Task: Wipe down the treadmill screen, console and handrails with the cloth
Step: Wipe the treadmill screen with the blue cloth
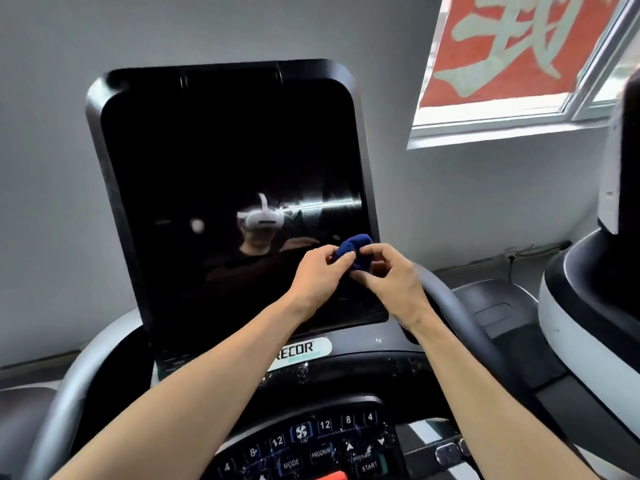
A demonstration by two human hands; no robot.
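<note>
Two bare hands meet in front of the lower right corner of one large, glossy black treadmill screen (228,188), a tall rounded rectangle in a dark matt frame. Between them is one small, bunched, dark blue cloth (356,249), soft and crumpled into a wad. The left hand (320,275) pinches its near left side with curled fingers and thumb; the right hand (388,275) grips the cloth's lower right part, fingers curled round it. The cloth is held up in the air, just in front of the screen's edge; whether it touches the glass cannot be told.

The screen is dark and mirrors a person wearing a white headset. Below it runs the black plastic console (346,379), speckled with pale droplets or dust, bearing one pale oval badge (304,349) whose lettering is partly covered by the left forearm. One keypad (304,445) of rounded buttons shows numbers, "MODE", "PROGRAM" and "START"; its lower rows are cut off. Two curved handrails show: a grey one (65,393) at left, a black padded one (460,317) at right, partly behind the right arm. At top right, one window (519,112) holds a red banner (519,46) with pale characters, cropped by the frame.
</note>
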